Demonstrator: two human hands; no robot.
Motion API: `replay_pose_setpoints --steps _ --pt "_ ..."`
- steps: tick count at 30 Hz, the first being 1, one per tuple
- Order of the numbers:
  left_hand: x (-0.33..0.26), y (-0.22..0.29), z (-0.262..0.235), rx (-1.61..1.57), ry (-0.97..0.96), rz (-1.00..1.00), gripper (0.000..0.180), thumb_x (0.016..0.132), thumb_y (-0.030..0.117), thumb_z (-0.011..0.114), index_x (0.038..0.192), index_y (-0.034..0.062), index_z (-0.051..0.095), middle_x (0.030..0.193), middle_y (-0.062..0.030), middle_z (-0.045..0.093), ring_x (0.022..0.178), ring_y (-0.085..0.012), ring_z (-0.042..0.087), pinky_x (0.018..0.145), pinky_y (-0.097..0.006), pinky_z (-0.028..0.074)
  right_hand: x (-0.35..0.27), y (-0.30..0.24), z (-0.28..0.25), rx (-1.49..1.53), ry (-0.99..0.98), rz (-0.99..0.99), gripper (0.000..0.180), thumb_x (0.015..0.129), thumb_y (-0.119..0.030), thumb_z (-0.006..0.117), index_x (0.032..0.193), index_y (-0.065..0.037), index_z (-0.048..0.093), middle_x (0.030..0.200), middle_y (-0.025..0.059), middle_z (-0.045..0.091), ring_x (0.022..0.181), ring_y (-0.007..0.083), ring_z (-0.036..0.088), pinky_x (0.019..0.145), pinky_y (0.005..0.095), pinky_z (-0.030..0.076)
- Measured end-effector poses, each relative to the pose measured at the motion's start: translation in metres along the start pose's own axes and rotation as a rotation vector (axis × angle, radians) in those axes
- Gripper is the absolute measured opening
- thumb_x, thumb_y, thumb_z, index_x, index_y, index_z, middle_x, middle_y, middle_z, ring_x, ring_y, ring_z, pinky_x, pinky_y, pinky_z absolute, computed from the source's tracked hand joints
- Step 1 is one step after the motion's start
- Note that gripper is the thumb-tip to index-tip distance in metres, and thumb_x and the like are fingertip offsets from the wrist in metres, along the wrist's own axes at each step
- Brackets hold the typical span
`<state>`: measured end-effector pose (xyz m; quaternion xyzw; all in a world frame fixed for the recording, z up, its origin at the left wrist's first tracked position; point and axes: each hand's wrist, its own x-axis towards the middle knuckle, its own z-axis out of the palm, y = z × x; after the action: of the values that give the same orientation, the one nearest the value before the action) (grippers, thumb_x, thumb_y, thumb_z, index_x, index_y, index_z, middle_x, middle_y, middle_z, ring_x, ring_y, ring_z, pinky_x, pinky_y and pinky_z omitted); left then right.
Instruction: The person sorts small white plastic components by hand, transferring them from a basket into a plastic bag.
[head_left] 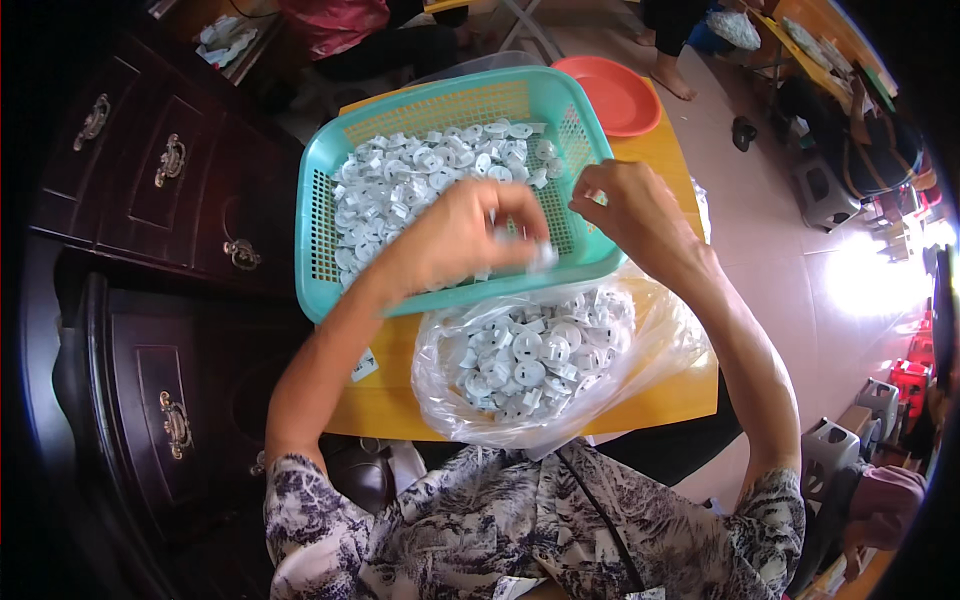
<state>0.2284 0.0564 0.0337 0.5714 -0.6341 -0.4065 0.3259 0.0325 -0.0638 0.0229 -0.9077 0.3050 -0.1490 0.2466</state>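
Note:
A turquoise plastic basket point(312, 215) with mesh walls holds a heap of small round white plastic parts point(400, 170). Over its near right portion, my left hand point(470, 235) is curled with the fingers closed. A small white plastic part point(543, 257), smeared by motion, shows at its fingertips. At the basket's right rim my right hand point(635, 205) has its thumb and fingers pinched together; whatever they hold, if anything, is hidden. Closer to my body, a clear plastic bag point(435, 375) lies spread apart with many similar white parts point(530, 350) inside.
Basket and bag rest on a yellow tabletop point(390, 400). A red-orange round basin point(615, 95) sits behind the basket's far right corner. Dark wooden drawers point(150, 180) stand close on the left. On the right, other people sit near stools point(825, 195) on the tiled floor.

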Motion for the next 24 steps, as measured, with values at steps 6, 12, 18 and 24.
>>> replay_pose_setpoints --steps 6,12,18,24 --pt "-0.079 0.006 0.053 0.243 -0.143 0.238 0.01 0.076 0.003 0.071 0.083 0.007 0.065 0.083 -0.0028 0.06 0.088 -0.023 0.057 0.076 -0.035 0.05 0.058 0.025 0.068 -0.246 -0.081 0.038 0.033 0.079 -0.008 0.072 0.11 0.0 0.062 0.112 0.0228 0.058 0.102 0.0424 0.062 0.087 0.0489 0.052" --pt "-0.094 -0.003 0.065 0.453 -0.202 0.207 0.02 0.075 0.0 0.069 0.093 0.0055 0.061 0.091 -0.0044 0.06 0.098 -0.0272 0.055 0.082 -0.038 0.052 0.077 0.047 0.1 -0.255 -0.056 0.079 0.041 0.077 -0.009 0.071 0.115 -0.001 0.057 0.111 0.0288 0.056 0.099 0.0465 0.062 0.088 0.0518 0.053" --pt "-0.1 -0.006 0.063 0.466 -0.102 0.226 0.022 0.074 0.001 0.07 0.095 0.0026 0.062 0.096 -0.0093 0.061 0.101 -0.0279 0.057 0.085 -0.039 0.053 0.071 0.042 0.1 -0.188 -0.091 0.029 0.03 0.084 -0.008 0.064 0.112 0.0 0.057 0.114 0.0306 0.055 0.103 0.0485 0.061 0.088 0.0523 0.053" --pt "-0.083 -0.001 0.046 0.406 -0.049 0.21 0.019 0.082 0.007 0.072 0.1 0.0017 0.067 0.097 -0.0082 0.066 0.096 -0.0236 0.063 0.083 -0.037 0.053 0.092 0.098 0.129 -0.289 0.076 -0.135 0.024 0.072 -0.013 0.077 0.091 -0.002 0.068 0.091 0.0175 0.069 0.094 0.0375 0.066 0.083 0.0453 0.053"
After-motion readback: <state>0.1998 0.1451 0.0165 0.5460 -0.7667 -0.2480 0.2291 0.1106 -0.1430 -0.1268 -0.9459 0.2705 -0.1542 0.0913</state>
